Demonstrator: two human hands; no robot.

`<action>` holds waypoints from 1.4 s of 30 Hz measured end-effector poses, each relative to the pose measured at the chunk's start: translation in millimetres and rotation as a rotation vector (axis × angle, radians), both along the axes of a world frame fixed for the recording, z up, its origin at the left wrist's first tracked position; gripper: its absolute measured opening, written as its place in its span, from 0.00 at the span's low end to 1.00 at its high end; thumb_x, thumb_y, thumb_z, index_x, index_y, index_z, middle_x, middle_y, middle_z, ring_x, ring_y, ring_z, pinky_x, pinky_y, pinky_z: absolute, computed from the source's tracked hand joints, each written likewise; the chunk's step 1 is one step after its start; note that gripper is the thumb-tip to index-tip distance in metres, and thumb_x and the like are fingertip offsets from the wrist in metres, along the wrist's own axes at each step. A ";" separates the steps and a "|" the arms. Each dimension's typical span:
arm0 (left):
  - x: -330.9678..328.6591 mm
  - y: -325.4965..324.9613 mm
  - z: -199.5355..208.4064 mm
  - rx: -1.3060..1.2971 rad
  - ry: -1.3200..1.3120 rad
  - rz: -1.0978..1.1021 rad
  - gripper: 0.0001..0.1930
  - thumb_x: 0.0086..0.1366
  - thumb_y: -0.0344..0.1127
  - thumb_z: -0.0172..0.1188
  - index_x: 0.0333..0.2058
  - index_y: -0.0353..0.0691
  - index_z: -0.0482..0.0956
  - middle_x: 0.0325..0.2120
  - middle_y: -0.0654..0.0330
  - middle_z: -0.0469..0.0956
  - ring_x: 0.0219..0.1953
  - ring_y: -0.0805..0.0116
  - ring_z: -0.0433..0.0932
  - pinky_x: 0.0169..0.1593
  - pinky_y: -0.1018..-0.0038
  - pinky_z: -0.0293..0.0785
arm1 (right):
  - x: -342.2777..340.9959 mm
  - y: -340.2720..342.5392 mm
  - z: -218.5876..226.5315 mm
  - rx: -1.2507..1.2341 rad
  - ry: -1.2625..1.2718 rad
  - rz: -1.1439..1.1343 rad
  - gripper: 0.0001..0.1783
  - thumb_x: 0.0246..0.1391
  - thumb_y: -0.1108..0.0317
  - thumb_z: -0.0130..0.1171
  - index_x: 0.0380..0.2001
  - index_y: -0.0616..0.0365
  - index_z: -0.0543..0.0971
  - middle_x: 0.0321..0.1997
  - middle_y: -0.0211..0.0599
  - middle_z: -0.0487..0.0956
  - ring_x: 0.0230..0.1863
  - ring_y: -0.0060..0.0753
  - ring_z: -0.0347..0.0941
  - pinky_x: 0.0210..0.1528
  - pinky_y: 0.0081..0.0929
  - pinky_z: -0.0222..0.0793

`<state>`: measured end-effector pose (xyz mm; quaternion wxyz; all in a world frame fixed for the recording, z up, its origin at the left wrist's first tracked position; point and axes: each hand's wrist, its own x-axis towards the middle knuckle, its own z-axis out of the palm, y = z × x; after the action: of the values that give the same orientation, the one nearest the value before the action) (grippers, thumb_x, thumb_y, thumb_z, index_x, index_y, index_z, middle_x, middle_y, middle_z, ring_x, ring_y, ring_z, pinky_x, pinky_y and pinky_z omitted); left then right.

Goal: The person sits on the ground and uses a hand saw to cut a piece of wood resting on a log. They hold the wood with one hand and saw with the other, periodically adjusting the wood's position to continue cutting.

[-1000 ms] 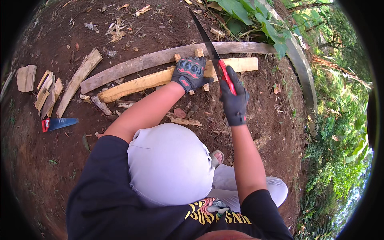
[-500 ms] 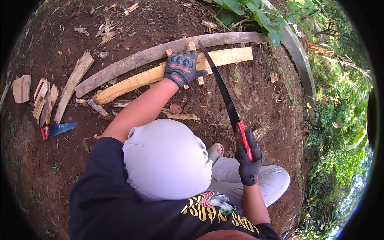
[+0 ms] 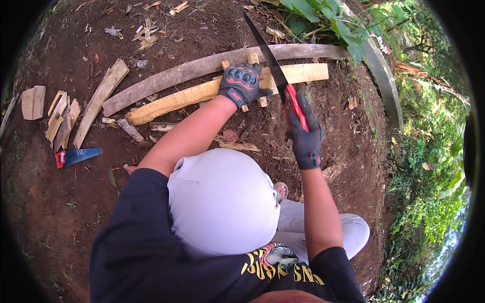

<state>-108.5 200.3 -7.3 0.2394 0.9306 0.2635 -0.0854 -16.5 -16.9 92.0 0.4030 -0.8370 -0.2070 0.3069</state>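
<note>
A long pale wooden plank (image 3: 174, 102) lies across short wooden crosspieces (image 3: 253, 59) on the ground. My gloved left hand (image 3: 241, 83) is closed over the plank beside these crosspieces, its fingertips hidden. In my gloved right hand (image 3: 306, 139) is the red handle of a curved pruning saw (image 3: 269, 54). The dark blade slants across the plank, just right of the crosspieces, with its tip pointing far and left beyond the plank. Whether the teeth bite into the wood cannot be made out.
A weathered board (image 3: 177, 76) lies just beyond the plank. At left are another board (image 3: 102, 101), split wood pieces (image 3: 61, 121), a wood block (image 3: 33, 103) and a small blue-bladed handsaw (image 3: 82, 155). Green plants (image 3: 348, 33) and a concrete edging (image 3: 386, 81) border the right.
My right hand has pushed the saw forward and away from me, so the blade tip now reaches well past the weathered board. My left hand stays on the plank.
</note>
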 end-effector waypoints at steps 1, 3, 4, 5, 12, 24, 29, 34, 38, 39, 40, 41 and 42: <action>-4.4 1.9 -7.1 0.008 -0.016 -0.009 0.46 0.60 0.82 0.65 0.52 0.40 0.83 0.40 0.49 0.90 0.45 0.51 0.90 0.52 0.52 0.83 | -13.5 -23.4 33.3 -0.068 0.033 -0.003 0.31 0.69 0.67 0.68 0.73 0.52 0.79 0.65 0.43 0.87 0.51 0.29 0.87 0.52 0.31 0.83; 0.8 -1.7 -6.3 0.032 -0.051 -0.016 0.46 0.59 0.82 0.66 0.53 0.40 0.83 0.41 0.49 0.89 0.46 0.51 0.90 0.52 0.52 0.82 | -34.1 -89.7 67.7 -0.125 -0.128 0.057 0.31 0.69 0.68 0.67 0.74 0.53 0.78 0.64 0.42 0.87 0.45 0.25 0.84 0.44 0.28 0.82; 1.2 -4.9 -5.3 0.040 -0.063 -0.020 0.47 0.59 0.82 0.66 0.53 0.40 0.82 0.41 0.49 0.89 0.46 0.51 0.90 0.53 0.52 0.82 | -42.8 -110.7 83.3 -0.155 -0.147 0.053 0.31 0.69 0.69 0.67 0.74 0.53 0.78 0.64 0.41 0.86 0.44 0.24 0.83 0.42 0.27 0.82; -0.9 -1.3 -5.4 -0.010 -0.020 -0.018 0.48 0.58 0.83 0.66 0.54 0.39 0.82 0.43 0.48 0.89 0.47 0.50 0.90 0.55 0.52 0.82 | -48.5 -109.7 109.9 -0.192 -0.035 -0.011 0.31 0.69 0.69 0.67 0.74 0.54 0.78 0.67 0.41 0.85 0.46 0.25 0.84 0.42 0.26 0.82; 4.1 0.9 5.0 -0.046 0.007 -0.035 0.46 0.62 0.78 0.65 0.57 0.37 0.82 0.48 0.45 0.89 0.51 0.47 0.89 0.57 0.50 0.82 | -58.3 -98.3 132.6 -0.165 0.119 -0.232 0.32 0.68 0.70 0.67 0.74 0.54 0.79 0.67 0.36 0.84 0.38 0.15 0.77 0.34 0.20 0.75; -7.8 -36.3 -8.5 0.310 -0.356 -0.017 0.33 0.60 0.56 0.77 0.54 0.35 0.81 0.46 0.48 0.84 0.51 0.49 0.83 0.56 0.56 0.79 | -64.4 -125.8 149.5 -0.114 0.079 -0.241 0.30 0.67 0.71 0.68 0.72 0.56 0.80 0.58 0.39 0.88 0.45 0.19 0.82 0.44 0.22 0.80; -7.7 -37.8 -10.4 0.331 -0.407 -0.016 0.34 0.60 0.55 0.76 0.55 0.35 0.80 0.46 0.48 0.83 0.51 0.49 0.83 0.57 0.55 0.79 | -68.1 -133.2 142.9 -0.191 -0.050 -0.147 0.29 0.67 0.70 0.68 0.71 0.55 0.81 0.63 0.44 0.88 0.57 0.29 0.86 0.55 0.31 0.82; -3.2 -36.6 -9.1 0.281 -0.386 -0.003 0.33 0.61 0.55 0.76 0.55 0.36 0.81 0.47 0.48 0.84 0.52 0.49 0.83 0.57 0.55 0.79 | -72.8 -112.3 153.7 -0.171 -0.128 -0.119 0.29 0.67 0.69 0.68 0.70 0.55 0.81 0.66 0.48 0.87 0.62 0.36 0.86 0.64 0.36 0.79; -4.1 -21.9 0.6 0.134 -0.262 0.009 0.33 0.63 0.59 0.74 0.54 0.36 0.82 0.47 0.47 0.84 0.54 0.49 0.83 0.58 0.54 0.78 | -39.9 -65.6 171.8 -0.196 -0.240 0.015 0.29 0.66 0.68 0.68 0.70 0.54 0.82 0.65 0.48 0.87 0.62 0.36 0.86 0.65 0.35 0.78; -3.6 -16.6 1.4 0.104 -0.239 0.008 0.33 0.64 0.60 0.74 0.54 0.36 0.82 0.47 0.47 0.84 0.54 0.48 0.83 0.58 0.53 0.78 | -31.8 -53.7 175.5 -0.186 -0.238 0.032 0.29 0.66 0.68 0.68 0.69 0.54 0.83 0.65 0.49 0.87 0.62 0.35 0.86 0.65 0.35 0.78; -4.3 -13.9 -3.2 0.132 -0.256 0.006 0.34 0.64 0.62 0.73 0.55 0.36 0.82 0.47 0.46 0.84 0.54 0.48 0.83 0.59 0.53 0.78 | -26.3 -40.8 180.0 -0.205 -0.182 0.012 0.29 0.66 0.68 0.69 0.69 0.54 0.83 0.64 0.49 0.88 0.62 0.35 0.86 0.65 0.35 0.78; -5.4 -12.3 -11.7 0.160 -0.271 0.005 0.35 0.64 0.63 0.72 0.55 0.36 0.82 0.48 0.46 0.84 0.54 0.47 0.83 0.59 0.52 0.78 | -21.0 -28.0 184.4 -0.223 -0.126 -0.007 0.29 0.65 0.68 0.69 0.69 0.54 0.83 0.64 0.49 0.88 0.63 0.35 0.86 0.65 0.35 0.78; -4.7 -12.3 -11.5 0.182 -0.287 0.001 0.36 0.64 0.65 0.71 0.55 0.36 0.83 0.48 0.46 0.85 0.54 0.47 0.83 0.59 0.52 0.78 | -17.6 -26.9 182.0 -0.221 -0.118 0.007 0.29 0.66 0.68 0.69 0.69 0.53 0.83 0.63 0.49 0.88 0.61 0.34 0.86 0.64 0.34 0.78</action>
<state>-113.2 188.0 -18.8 0.1895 0.9509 0.2336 0.0725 -34.2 -43.8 274.0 0.2944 -0.8923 -0.1980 0.2793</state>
